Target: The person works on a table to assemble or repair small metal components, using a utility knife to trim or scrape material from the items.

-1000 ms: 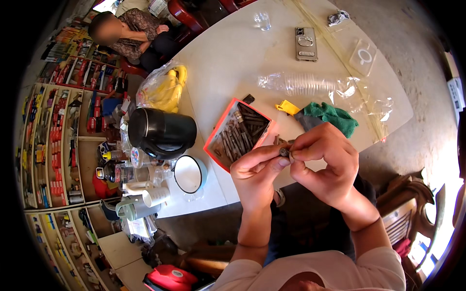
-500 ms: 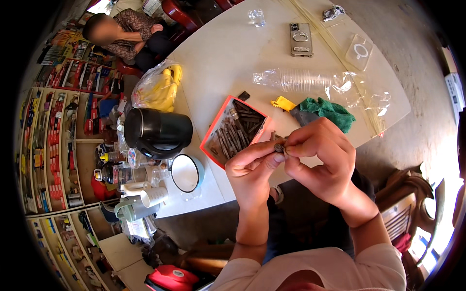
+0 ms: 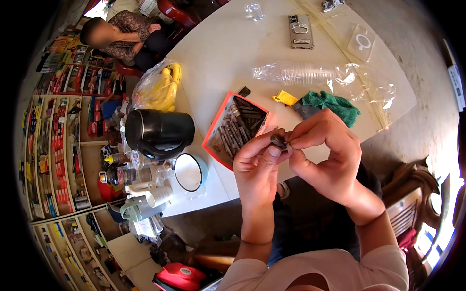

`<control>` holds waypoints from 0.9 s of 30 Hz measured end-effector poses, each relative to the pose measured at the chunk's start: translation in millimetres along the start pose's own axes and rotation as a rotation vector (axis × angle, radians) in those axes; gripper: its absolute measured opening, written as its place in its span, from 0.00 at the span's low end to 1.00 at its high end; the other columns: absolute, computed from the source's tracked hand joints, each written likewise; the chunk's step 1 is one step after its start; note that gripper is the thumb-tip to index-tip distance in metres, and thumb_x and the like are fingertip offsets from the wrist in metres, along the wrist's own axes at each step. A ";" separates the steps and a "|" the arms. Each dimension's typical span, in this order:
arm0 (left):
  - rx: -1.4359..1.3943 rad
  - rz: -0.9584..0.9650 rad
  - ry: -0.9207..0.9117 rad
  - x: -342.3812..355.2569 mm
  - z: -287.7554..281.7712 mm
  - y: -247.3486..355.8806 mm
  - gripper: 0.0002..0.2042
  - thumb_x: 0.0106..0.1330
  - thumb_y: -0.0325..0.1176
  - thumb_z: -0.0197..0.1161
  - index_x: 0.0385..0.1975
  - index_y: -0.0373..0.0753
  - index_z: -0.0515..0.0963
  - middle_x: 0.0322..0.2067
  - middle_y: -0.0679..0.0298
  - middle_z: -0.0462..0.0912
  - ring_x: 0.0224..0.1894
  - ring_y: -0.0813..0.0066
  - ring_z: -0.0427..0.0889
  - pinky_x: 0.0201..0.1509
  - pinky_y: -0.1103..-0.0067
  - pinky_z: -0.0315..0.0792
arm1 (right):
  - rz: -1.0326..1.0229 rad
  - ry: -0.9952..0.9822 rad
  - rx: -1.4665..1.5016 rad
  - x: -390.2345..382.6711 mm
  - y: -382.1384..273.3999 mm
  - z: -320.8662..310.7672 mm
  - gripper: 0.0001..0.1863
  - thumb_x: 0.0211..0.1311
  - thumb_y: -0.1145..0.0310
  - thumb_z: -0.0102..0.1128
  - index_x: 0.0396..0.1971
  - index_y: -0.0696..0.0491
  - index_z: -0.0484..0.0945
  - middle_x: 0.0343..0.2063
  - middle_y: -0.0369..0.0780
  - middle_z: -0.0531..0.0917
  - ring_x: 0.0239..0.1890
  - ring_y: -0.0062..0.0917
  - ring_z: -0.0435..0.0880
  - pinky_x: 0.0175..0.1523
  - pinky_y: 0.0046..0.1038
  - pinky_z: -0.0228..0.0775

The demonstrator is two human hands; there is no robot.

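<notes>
Between the thumb and fingers of my left hand [image 3: 257, 169] is a small dark piece with a rounded, shiny end [image 3: 278, 141]. My right hand [image 3: 330, 150] has thumb and forefinger pinched together right beside that piece. A pale bit shows at those fingertips, too small to name. Just left of my hands is a red-rimmed open box [image 3: 212, 132]. It holds many slim dark rods [image 3: 230, 136] in one part and blacker pieces [image 3: 250, 119] in another.
Beyond my right hand lie a green cloth [image 3: 335, 104], a yellow-ended tool [image 3: 285, 98] and a clear plastic bottle [image 3: 301, 72]. Left stand a black kettle [image 3: 160, 131], an enamel mug [image 3: 189, 172] and bagged bananas [image 3: 167, 87]. A phone [image 3: 301, 31] lies farther off. A person [image 3: 128, 36] sits far left.
Both hands have shifted slightly right in the picture, and the dark piece is turned so its rounded end shows more. The view itself has moved a little.
</notes>
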State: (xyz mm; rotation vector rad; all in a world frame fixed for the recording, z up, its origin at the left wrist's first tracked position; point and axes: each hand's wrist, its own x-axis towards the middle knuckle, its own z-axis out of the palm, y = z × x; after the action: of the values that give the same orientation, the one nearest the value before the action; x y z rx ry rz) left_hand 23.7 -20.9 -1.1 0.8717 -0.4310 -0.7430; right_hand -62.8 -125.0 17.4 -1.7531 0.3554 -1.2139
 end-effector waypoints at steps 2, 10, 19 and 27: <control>0.009 0.013 0.008 0.0 0.9 -0.4 0.10 0.63 0.23 0.60 0.43 0.30 0.77 0.43 0.54 0.79 0.43 0.70 0.81 0.48 0.75 0.79 | 0.000 0.001 -0.011 0.0 0.7 -0.3 0.10 0.38 0.82 0.65 0.21 0.53 0.75 0.22 0.35 0.79 0.26 0.27 0.76 0.33 0.24 0.67; 0.091 0.026 0.058 1.7 3.6 -2.5 0.11 0.61 0.20 0.61 0.44 0.29 0.77 0.43 0.52 0.81 0.42 0.71 0.80 0.47 0.77 0.77 | -0.032 0.029 -0.055 1.4 4.6 3.3 0.11 0.37 0.81 0.65 0.21 0.53 0.75 0.23 0.35 0.79 0.26 0.27 0.76 0.33 0.25 0.67; 0.247 0.136 0.042 -0.6 -3.8 -4.7 0.11 0.57 0.15 0.63 0.41 0.26 0.78 0.42 0.52 0.81 0.45 0.71 0.80 0.50 0.78 0.75 | -0.073 0.013 -0.093 -0.5 5.3 4.7 0.12 0.36 0.82 0.67 0.21 0.54 0.74 0.22 0.36 0.79 0.23 0.28 0.75 0.30 0.25 0.65; 0.271 0.084 0.067 -1.7 -5.2 6.8 0.11 0.57 0.17 0.64 0.41 0.27 0.79 0.39 0.56 0.82 0.39 0.76 0.80 0.43 0.82 0.75 | -0.090 -0.024 -0.114 1.7 -9.5 8.6 0.11 0.38 0.83 0.66 0.21 0.55 0.73 0.23 0.37 0.80 0.25 0.27 0.77 0.31 0.24 0.68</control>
State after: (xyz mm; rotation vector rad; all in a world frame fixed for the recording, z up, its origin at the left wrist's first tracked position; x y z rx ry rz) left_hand 28.5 -14.0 1.2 1.1225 -0.5130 -0.5833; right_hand -57.2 -116.7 25.5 -1.8974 0.3406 -1.2568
